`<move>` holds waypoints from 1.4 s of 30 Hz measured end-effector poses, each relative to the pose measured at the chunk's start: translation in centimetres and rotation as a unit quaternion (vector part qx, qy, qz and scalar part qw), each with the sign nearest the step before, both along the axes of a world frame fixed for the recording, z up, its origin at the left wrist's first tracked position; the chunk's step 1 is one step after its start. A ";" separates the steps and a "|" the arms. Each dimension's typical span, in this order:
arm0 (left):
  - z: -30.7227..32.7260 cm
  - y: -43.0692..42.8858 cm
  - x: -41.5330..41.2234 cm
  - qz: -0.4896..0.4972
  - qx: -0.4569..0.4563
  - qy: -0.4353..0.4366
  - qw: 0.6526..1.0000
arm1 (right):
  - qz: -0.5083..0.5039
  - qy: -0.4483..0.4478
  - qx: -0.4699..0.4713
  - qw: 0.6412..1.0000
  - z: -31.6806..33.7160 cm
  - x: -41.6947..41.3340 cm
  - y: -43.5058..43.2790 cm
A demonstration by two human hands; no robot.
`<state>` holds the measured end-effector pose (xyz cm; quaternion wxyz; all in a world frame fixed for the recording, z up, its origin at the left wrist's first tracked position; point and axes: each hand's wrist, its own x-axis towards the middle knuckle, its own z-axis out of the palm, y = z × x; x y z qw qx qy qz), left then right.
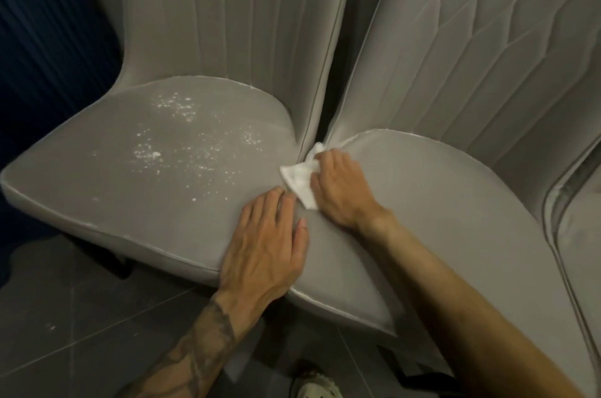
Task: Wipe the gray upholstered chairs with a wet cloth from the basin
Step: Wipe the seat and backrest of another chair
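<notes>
Chairs in gray upholstery fill the frame: the left chair (156, 176) carries white specks, the right chair (455, 218) touches it. At centre, the right hand (341, 189) clamps its fingers on the white cloth (300, 179); the left hand (266, 248) lies flat, fingers apart.

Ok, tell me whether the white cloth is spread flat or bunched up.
Bunched up: the white cloth is crumpled under the right hand, folds showing.

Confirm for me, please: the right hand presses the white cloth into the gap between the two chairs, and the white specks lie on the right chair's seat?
Not quite. The head view shows the white specks on the left chair's seat; the right chair's seat looks clean. The right hand does press the white cloth at the gap.
</notes>
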<state>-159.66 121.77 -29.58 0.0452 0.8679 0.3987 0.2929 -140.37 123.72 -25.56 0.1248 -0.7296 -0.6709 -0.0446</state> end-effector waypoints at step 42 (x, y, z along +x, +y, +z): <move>0.7 9.5 11.7 -0.075 0.006 0.038 0.996 | -0.231 -0.060 0.009 0.971 -1.1 19.4 -1.4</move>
